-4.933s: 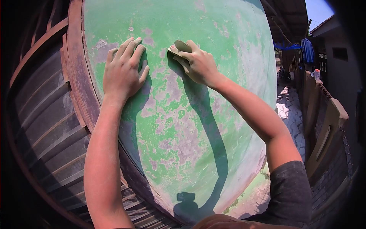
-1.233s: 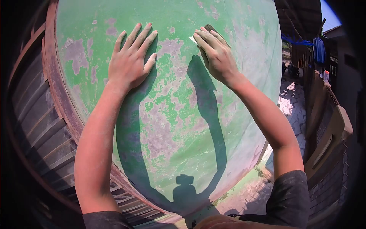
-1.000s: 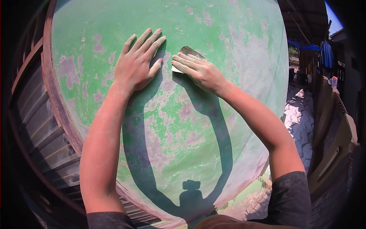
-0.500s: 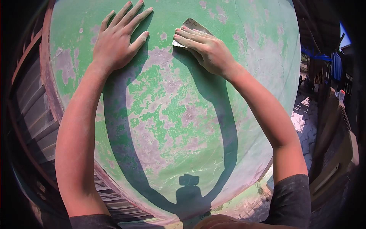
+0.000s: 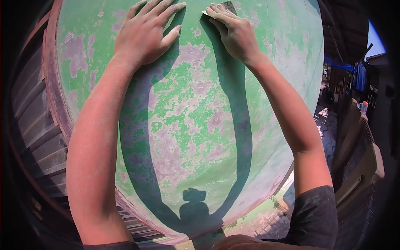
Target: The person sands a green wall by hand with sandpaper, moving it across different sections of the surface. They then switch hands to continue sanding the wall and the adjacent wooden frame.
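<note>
Against flaky green paint (image 5: 196, 116) rest hands (image 5: 143, 39) (image 5: 239, 38) and paper (image 5: 228, 6).

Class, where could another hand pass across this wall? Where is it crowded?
Free: the patchy wall between the forearms, below the left hand and right hand; also from the right hand to the wall's right edge. Crowded: the top, where a narrow gap parts the left hand from the paper.

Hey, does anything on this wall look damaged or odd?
Yes, the green wall looks damaged. Its paint is worn through in ragged, grayish-purple patches, most widespread below the left hand and right hand, between the arms' shadows. The uneven edges against surrounding green make it look odd.
</note>
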`<action>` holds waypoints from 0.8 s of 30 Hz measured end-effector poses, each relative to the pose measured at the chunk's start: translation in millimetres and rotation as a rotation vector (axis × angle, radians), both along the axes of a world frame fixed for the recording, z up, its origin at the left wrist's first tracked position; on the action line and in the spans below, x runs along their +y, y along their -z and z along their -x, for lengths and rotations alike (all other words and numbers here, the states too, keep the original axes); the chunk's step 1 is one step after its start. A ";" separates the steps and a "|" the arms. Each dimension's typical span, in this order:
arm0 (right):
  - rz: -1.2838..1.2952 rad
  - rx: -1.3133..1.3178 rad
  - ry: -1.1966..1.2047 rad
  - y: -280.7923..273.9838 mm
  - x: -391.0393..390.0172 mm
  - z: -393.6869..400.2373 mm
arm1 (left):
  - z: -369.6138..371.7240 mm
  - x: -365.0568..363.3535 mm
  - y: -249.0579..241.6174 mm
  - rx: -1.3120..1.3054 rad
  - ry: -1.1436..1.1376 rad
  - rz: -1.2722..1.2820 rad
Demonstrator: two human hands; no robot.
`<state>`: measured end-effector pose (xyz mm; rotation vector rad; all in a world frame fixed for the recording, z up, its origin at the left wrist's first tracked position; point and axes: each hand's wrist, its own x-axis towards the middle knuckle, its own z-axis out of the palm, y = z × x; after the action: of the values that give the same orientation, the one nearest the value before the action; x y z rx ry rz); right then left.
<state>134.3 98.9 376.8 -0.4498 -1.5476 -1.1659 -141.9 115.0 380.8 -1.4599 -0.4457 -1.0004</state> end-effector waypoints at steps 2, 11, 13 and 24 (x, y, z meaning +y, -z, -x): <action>-0.010 -0.062 0.118 8.4 -17.4 4.2 | -5.2 -4.4 5.2 0.024 0.009 0.038; 0.331 0.029 -0.174 26.0 -54.4 11.3 | -5.6 -43.6 -0.9 0.077 -0.015 0.124; 0.404 0.052 -0.249 25.8 -59.3 19.2 | -6.8 -38.2 -2.5 0.157 0.112 -0.031; 0.701 -0.022 -0.331 30.2 -75.9 42.7 | -2.3 -37.8 0.6 0.210 0.109 -0.068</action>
<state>91.6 23.1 346.6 -0.6044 -1.9446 -0.3513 -139.6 77.2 380.2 -1.5217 -0.1802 -0.9270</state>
